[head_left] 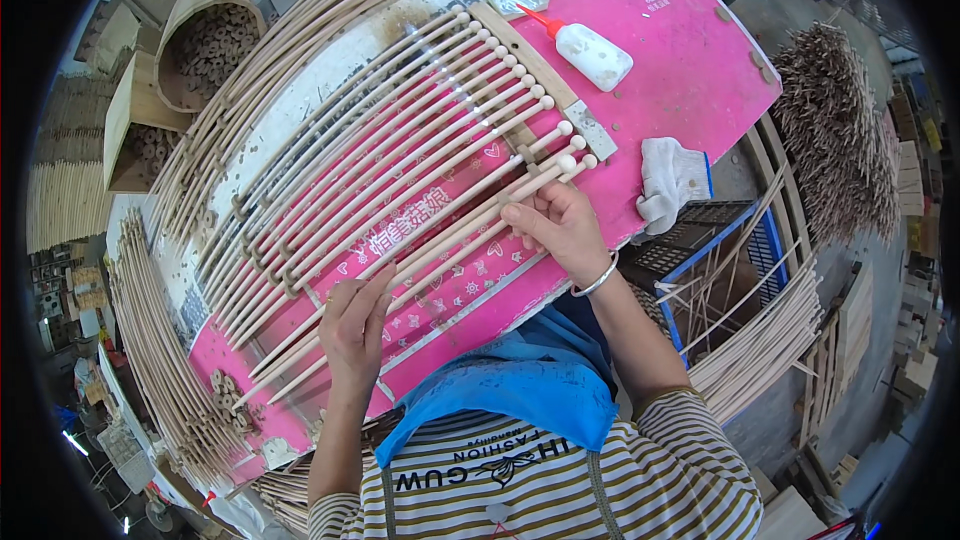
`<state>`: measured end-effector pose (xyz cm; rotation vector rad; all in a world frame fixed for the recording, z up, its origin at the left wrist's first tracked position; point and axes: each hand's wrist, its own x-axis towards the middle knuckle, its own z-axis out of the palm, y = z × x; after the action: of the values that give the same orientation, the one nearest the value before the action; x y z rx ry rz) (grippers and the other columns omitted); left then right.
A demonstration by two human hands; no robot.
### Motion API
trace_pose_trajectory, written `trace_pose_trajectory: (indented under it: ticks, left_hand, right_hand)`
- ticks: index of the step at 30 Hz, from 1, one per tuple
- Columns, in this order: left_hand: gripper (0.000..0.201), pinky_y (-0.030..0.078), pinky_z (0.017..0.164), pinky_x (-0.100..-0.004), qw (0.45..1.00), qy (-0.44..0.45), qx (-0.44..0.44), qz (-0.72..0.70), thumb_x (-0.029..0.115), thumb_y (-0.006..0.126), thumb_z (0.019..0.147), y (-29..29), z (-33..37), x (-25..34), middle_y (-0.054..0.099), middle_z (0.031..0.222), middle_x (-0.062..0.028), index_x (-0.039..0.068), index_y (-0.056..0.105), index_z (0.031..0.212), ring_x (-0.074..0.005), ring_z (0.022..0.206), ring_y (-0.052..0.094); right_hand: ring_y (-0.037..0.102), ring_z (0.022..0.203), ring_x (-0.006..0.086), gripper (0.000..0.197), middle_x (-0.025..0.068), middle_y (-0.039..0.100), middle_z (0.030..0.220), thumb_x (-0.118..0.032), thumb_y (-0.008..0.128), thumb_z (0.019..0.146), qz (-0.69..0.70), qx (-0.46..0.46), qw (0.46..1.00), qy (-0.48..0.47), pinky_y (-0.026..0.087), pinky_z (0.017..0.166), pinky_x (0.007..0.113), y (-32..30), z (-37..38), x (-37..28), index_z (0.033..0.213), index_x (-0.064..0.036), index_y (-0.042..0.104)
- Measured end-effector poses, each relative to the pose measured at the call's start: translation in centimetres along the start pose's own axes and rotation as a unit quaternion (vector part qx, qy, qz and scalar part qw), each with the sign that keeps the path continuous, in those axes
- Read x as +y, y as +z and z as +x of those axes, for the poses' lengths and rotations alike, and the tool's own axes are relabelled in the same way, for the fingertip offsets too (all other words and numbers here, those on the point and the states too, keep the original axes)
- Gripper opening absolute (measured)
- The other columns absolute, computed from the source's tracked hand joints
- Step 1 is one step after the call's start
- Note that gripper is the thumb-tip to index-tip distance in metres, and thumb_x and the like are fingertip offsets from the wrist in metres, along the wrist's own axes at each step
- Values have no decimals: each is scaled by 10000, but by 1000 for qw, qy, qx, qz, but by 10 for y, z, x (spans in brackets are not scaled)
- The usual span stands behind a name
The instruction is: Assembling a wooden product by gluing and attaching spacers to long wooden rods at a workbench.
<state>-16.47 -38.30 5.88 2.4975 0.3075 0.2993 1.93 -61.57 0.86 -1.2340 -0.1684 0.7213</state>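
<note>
My right hand (562,233) is closed in a pinch, thumb and fingers gripping a thin wooden rod near its ball-tipped end (567,164). Farther down the same bundle of rods, my left hand (355,325) has its fingers bent round the shafts; how many it touches is hidden. Beyond my hands lies a slanting row of similar ball-ended rods (350,185), their balls lined up along a wooden bar (535,65). Small wooden discs (290,280) sit on several rods toward their lower-left ends.
The pink tabletop (690,40) carries a white glue bottle with red nozzle (595,55) and a grey-white glove (662,180). Wooden tubs of discs (210,45) stand at left. Blue-edged crates (735,240) are close on my right, with a big stack of rods (835,130) beyond.
</note>
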Motion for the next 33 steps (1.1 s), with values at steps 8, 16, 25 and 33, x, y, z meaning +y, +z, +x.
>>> trace_pose_trajectory:
  ticks: [8, 16, 25, 33]
  left_hand:
    - [322, 499, 684, -363, 998, 50, 31, 28, -3, 737, 912, 14, 18, -9, 591, 911, -100, 58, 774, 1226, -241, 795, 609]
    - [332, 513, 686, -362, 995, 68, 41, 60, 17, 741, 920, 47, 56, -22, 596, 966, -94, 77, 775, 1245, -230, 812, 628]
    - [325, 524, 684, -375, 996, 41, 23, 81, 48, 739, 924, 63, 62, -25, 609, 943, -86, 83, 778, 1245, -240, 822, 641]
    - [344, 533, 790, -413, 988, 88, 18, 125, 69, 750, 909, 55, 65, -26, 663, 1011, -93, 94, 774, 1251, -268, 933, 662]
  right_hand:
    - [581, 659, 24, 135, -18, 674, 794, -158, 739, 1012, -79, 159, 979, -95, 442, 566, 193, -24, -6, 7, 1005, -26, 708]
    - [502, 658, 13, 126, -49, 607, 774, -123, 689, 1040, -142, 252, 943, -164, 389, 575, 199, -57, -16, 33, 1059, -1, 719]
    - [449, 625, 23, 136, -53, 582, 734, -119, 706, 1016, -219, 262, 922, -180, 343, 553, 223, -58, -15, 37, 1076, -2, 743]
    - [451, 629, 27, 139, -54, 566, 715, -121, 705, 1015, -235, 259, 919, -180, 348, 555, 228, -57, -15, 37, 1075, -2, 745]
